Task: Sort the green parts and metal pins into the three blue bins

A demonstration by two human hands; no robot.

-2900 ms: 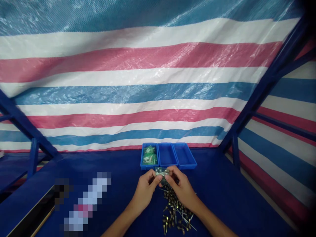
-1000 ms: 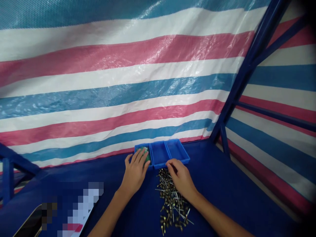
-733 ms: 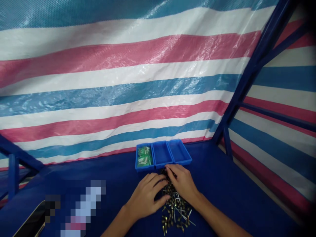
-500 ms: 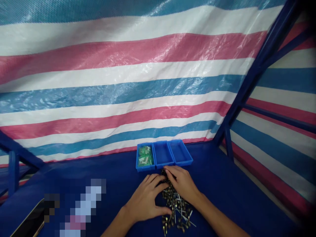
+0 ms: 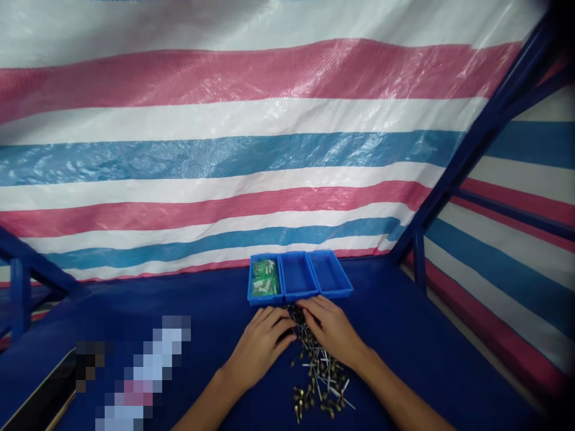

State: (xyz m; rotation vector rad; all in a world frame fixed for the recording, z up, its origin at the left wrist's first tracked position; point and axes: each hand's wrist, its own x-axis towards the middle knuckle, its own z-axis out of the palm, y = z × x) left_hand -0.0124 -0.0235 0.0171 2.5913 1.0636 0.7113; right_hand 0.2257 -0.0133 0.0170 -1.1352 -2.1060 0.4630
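A loose pile of small brass-coloured parts and thin silvery pins lies on the blue table. At the pile's upper left edge is my left hand, its fingers bent and apart, thumb near the parts. My right hand rests over the pile's upper right side, with its thumb and fingers apart and the fingertips touching dark parts at the top. Nothing can be seen held in either hand.
Three blue trays stand in a row beyond my hands: the left tray holds green and white items, beside the middle tray and right tray. A phone and a pixelated strip lie left. Striped sheeting hangs behind.
My left hand has drawn back a little to the left, its thumb moving up from the lower pile toward the fingers. My right hand stays nearly in place. The view has shifted slightly.
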